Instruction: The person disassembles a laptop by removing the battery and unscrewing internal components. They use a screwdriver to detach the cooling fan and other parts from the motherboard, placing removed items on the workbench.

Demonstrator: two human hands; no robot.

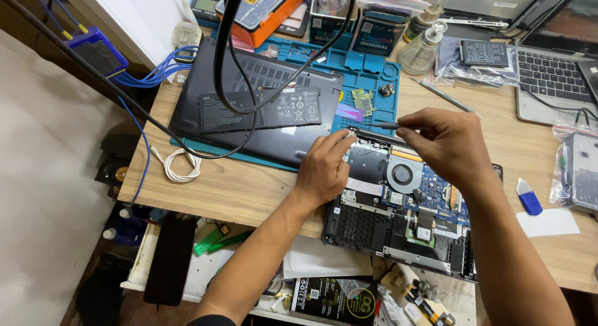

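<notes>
A: What's lying open on the bench there?

B: An opened laptop [405,207], bottom cover off, sitting flat at the front edge of the wooden desk and hanging over it a bit. Round grey fan and blue circuit board are showing.

A: And that thin thing?

B: A slim dark tool [393,124], lying nearly level, its tip pointing at the laptop's top-left corner.

Wooden table [249,189]: opened laptop [398,220], teal mat [367,76] (cluttered), white cable [180,164].
</notes>
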